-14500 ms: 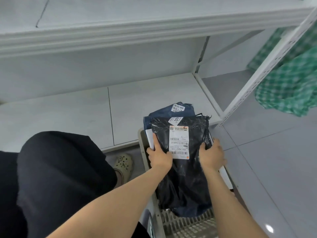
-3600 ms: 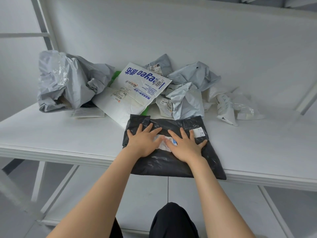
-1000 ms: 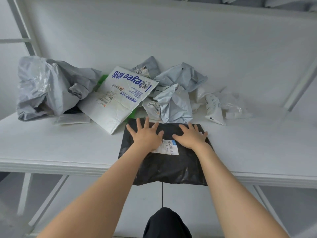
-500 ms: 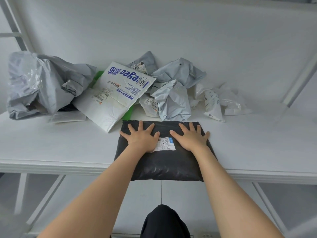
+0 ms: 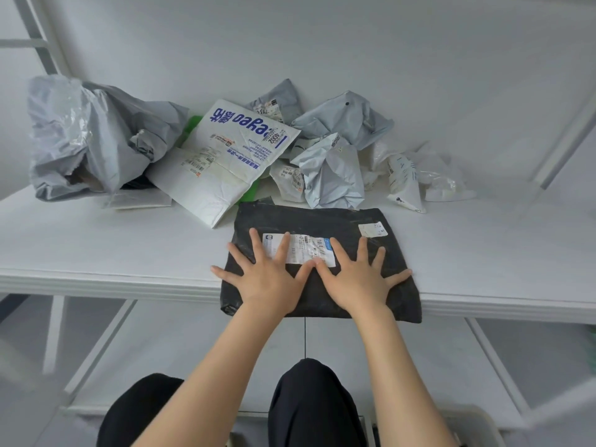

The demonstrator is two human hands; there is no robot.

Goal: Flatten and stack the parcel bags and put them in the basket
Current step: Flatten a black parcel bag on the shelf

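- Left hand is lying palm-down on the black parcel bag, fingers straight and splayed, gripping nothing.
- Right hand is doing the same just beside it, thumbs meeting at the lower edge of the white label.
- Bag is lying on the bench at the front edge, near side hanging slightly over.
- My read: you're spreading both palms for wide contact, pushing air out and pressing creases flat.
- Crumpled grey bags and a white printed bag are sitting right behind, apparently waiting to be flattened.
- Basket isn't clearly showing, so this bag isn't binned yet.
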